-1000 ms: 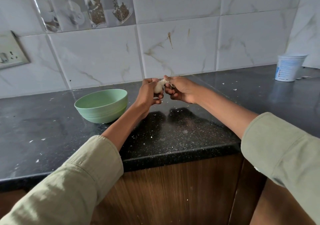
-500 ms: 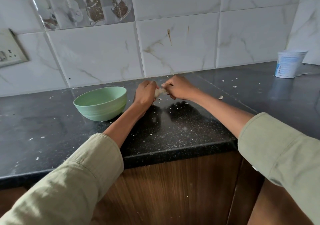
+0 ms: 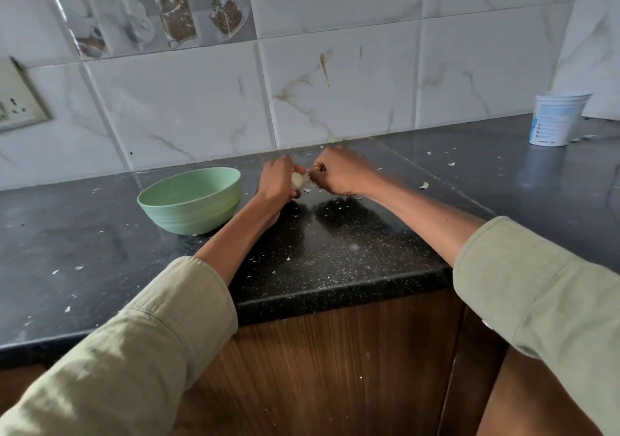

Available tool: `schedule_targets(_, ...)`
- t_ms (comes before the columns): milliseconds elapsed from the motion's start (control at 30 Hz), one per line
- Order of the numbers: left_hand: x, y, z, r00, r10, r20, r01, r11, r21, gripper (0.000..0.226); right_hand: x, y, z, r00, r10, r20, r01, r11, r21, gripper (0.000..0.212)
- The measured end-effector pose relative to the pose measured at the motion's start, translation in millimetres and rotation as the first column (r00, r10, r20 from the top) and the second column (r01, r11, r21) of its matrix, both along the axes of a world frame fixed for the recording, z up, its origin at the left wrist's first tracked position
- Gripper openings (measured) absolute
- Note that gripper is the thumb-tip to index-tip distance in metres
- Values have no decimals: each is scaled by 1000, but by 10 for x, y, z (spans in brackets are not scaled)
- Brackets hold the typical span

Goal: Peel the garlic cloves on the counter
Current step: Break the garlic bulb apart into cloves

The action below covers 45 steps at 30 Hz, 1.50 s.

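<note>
Left hand [image 3: 276, 180] grip curled round garlic [image 3: 298, 180], right hand [image 3: 339, 172] grip pinching its skin

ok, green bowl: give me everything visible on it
The green bowl is pale mint, round, matte like plastic, with faint ridges around its lower wall. It stands upright on the black counter, left of the left hand and near that forearm; contact cannot be told. The visible inside looks empty.
</note>
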<state>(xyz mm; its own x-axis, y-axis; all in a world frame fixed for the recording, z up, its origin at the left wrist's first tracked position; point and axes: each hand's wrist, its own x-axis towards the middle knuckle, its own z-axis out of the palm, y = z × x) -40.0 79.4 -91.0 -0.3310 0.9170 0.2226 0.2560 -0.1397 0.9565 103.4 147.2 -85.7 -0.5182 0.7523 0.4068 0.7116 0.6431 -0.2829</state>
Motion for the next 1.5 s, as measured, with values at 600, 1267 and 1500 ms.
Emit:
schedule_targets(600,-84,24,-41,994,-112,-6,112,988,101,17,-14,-64,30,946,152,-287,-249,907,-340,48)
schedule_targets(1267,-144,118,-35,984,-30,173,32,999,-10,45,65,-158,161,895,426,-131,-439,795,-418,11)
schedule_targets(1500,-99,128,-60,990,-69,124,65,997,38,32,83,-62,98,958,286,18,-282,951,-126,43)
